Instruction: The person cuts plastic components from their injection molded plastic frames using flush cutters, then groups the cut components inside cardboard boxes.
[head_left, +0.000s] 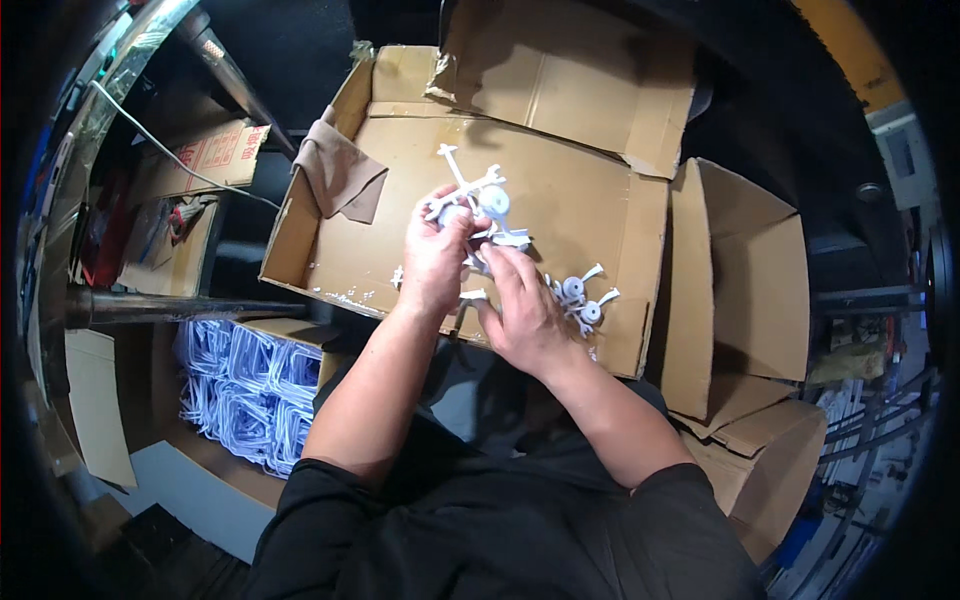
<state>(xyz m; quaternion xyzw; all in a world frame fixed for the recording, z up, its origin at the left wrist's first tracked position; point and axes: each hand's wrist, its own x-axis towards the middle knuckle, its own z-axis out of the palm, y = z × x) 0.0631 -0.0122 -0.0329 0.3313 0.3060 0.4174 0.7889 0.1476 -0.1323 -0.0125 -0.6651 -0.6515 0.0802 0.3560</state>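
Over a shallow cardboard tray, my left hand [436, 262] is closed around a white moulded plastic part [492, 201] with round discs and thin branching arms. One arm of it sticks up past my left fingers. My right hand [523, 312] grips the lower end of the same part, its fingers bent and thumb toward me; the exact pinch is partly hidden. Right of that hand, in the tray, lies a similar white plastic part [577, 291] with discs and flared arms. Small white scraps [345, 295] are scattered along the tray's near left edge.
The cardboard tray [400, 140] has a brown cloth [340, 170] over its left wall. Open cardboard boxes [755, 270] stand at right. Lower left, a carton holds stacked white plastic frames [245, 390]. A metal bar [170, 308] runs beside the tray at left.
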